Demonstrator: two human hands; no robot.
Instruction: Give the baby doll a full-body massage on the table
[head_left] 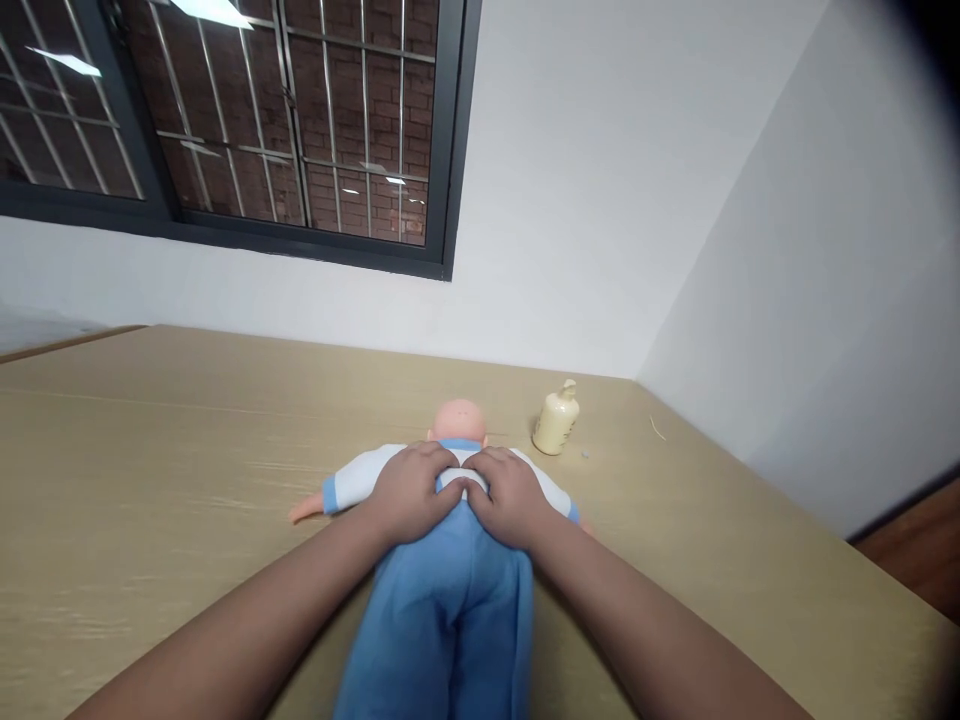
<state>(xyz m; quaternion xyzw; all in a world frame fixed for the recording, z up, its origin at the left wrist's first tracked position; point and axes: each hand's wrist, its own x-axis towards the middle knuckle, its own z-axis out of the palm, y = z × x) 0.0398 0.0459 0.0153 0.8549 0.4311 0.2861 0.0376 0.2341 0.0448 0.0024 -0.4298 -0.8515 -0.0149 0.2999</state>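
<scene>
A baby doll [450, 600] in blue overalls and a white top with blue cuffs lies stretched out on the wooden table. Its bald head points away from me and its arms spread to both sides; I cannot tell which way its face is turned. My left hand [418, 490] rests on the left of the doll's upper body, and my right hand [508, 492] mirrors it on the right. Both lie flat with thumbs spread from the fingers, the thumb tips almost meeting in the middle. The hands cover much of the doll's torso.
Beyond the doll's right arm stands a cream pump bottle [556, 422]. A small pale bit [585, 454] and a thin strand [657, 428] lie near it on the table [165, 480]. White walls border the table, with a dark-framed barred window [300, 130] at back left.
</scene>
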